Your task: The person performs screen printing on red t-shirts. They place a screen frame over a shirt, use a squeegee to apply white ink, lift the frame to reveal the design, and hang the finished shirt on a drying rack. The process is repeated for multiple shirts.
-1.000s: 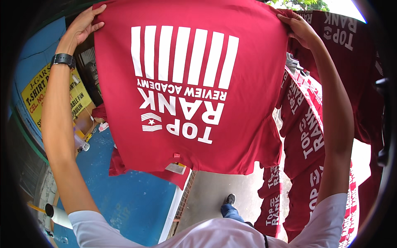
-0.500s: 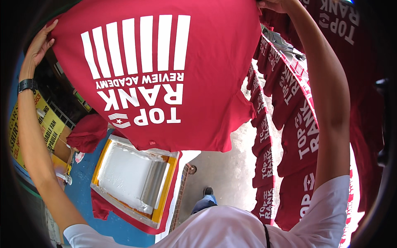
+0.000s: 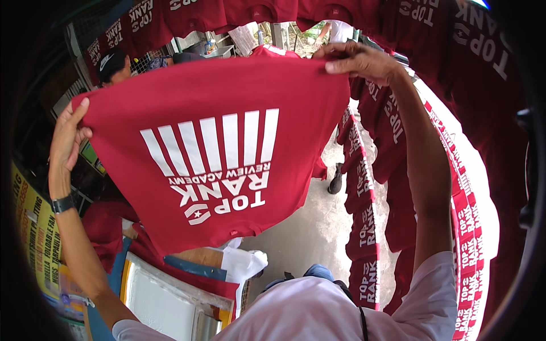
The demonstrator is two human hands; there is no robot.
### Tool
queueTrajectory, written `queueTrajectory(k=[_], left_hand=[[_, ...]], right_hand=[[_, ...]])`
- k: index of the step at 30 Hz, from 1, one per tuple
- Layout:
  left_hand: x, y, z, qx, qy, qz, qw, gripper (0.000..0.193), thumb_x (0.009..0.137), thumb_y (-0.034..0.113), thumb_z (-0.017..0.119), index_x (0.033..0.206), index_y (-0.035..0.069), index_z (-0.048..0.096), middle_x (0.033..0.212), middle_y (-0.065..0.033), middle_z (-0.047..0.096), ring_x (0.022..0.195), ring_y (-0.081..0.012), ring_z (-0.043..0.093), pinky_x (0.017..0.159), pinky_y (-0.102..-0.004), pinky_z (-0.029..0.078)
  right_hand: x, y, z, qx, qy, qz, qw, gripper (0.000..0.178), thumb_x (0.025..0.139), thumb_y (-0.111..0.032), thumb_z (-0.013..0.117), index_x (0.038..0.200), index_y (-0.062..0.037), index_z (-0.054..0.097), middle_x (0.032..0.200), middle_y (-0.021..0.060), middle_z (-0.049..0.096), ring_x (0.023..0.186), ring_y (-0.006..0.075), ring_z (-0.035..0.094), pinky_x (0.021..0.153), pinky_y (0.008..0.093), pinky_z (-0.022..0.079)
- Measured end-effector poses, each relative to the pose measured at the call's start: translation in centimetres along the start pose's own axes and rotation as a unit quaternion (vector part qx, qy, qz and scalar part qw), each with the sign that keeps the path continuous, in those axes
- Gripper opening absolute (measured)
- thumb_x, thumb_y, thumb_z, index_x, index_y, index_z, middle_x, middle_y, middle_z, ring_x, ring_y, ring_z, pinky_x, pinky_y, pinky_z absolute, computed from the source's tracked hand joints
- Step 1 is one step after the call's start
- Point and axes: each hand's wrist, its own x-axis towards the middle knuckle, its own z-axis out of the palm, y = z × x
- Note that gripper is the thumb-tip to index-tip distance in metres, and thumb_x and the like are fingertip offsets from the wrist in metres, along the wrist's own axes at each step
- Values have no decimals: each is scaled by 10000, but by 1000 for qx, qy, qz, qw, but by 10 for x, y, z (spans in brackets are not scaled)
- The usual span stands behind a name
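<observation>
A dark red T-shirt (image 3: pixel 216 85) hangs spread out in front of me, its white print upside down and its collar at the bottom. My left hand (image 3: pixel 69 136) pinches one upper corner of the shirt, thumb against fingers, with a dark watch on the wrist. At the opposite upper corner, my right hand (image 3: pixel 367 61) grips the hem edge with its fingers closed. Below the shirt, a screen printing frame (image 3: pixel 126 284) with a white mesh lies on the blue table (image 3: pixel 116 273), partly hidden. More red cloth (image 3: pixel 108 227) lies beside it.
Rows of printed red shirts (image 3: pixel 364 227) hang on lines to the right, and more (image 3: pixel 256 11) hang overhead. A person in a black cap (image 3: pixel 114 65) is behind the shirt at left. A yellow sign (image 3: pixel 37 233) stands at the left; grey concrete floor (image 3: pixel 290 244) shows below.
The shirt and both hands now appear lower in view, the shirt more tilted. The view has shifted, showing the far area and a person; the printing frame sits lower in the picture.
</observation>
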Motion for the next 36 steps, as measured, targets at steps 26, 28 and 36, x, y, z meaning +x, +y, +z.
queueTrajectory(k=[26,28,36], left_hand=[[301,-366,482,-52,123,-84,987,168,1101,168,670,1212,53,718,1081,-107,767,894,-179,736,746,-306,579],[326,-405,498,-40,76,-68,994,181,1110,156,644,1229,38,713,1107,-124,763,977,-203,737,873,-349,593],[463,-473,582,-38,0,-139,990,213,1122,144,608,1252,6,706,1164,-142,761,1040,-228,738,981,-390,597]], right_hand=[[226,589,-100,-209,166,18,964,273,1034,-170,751,1248,0,750,1212,139,753,998,235,782,850,352,615],[243,622,-82,-166,157,75,971,220,1036,-128,741,1216,-5,767,1140,114,751,976,224,760,823,338,610],[320,701,-102,-150,215,173,949,156,998,-1,722,1150,4,753,1154,124,750,996,277,754,839,359,599]])
